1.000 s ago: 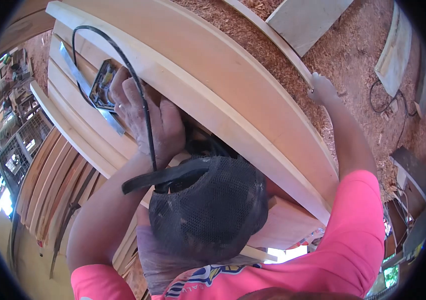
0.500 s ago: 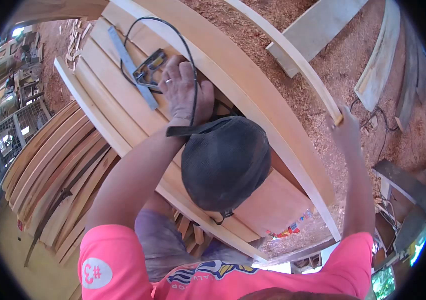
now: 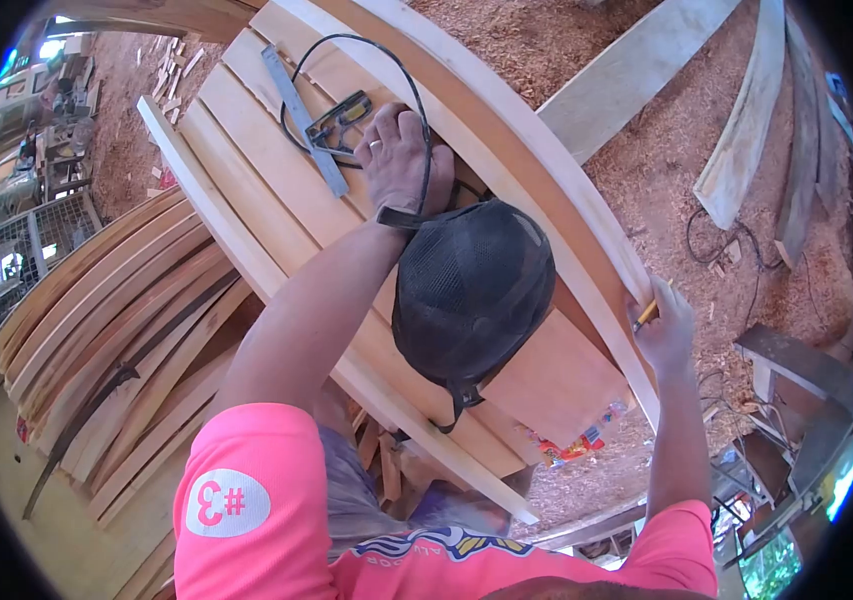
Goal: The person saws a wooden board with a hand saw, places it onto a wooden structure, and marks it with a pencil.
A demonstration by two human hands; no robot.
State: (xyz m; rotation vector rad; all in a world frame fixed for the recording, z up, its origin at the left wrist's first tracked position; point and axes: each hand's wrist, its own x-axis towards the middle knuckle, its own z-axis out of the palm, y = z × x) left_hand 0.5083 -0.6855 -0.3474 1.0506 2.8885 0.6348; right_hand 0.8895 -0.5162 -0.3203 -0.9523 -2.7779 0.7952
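Note:
My right hand (image 3: 664, 325) is closed around a yellow pencil (image 3: 648, 314). Its fingertips touch the edge of a long curved wooden strip (image 3: 556, 172), which lies along the side of a slatted wooden panel (image 3: 251, 185). Across the panel, my left hand (image 3: 406, 165) rests knuckles up with bent fingers; whatever is under them is hidden. A combination square (image 3: 304, 122) lies just beyond that hand. A black cable (image 3: 414, 78) loops around the square and over the hand. Between my arms, a black mesh cap (image 3: 476, 290) covers part of the panel.
Curved boards (image 3: 116, 320) are stacked at the left. Wide planks (image 3: 636, 75) lie on the shavings-covered floor (image 3: 506, 45) at the upper right. A dark metal frame (image 3: 801, 365) stands at the right, and a colourful wrapper (image 3: 576, 450) lies near the panel's lower end.
The curved strip, held out to the right before, now lies against the panel's side. My right hand has moved left and down, and the pencil shows in it.

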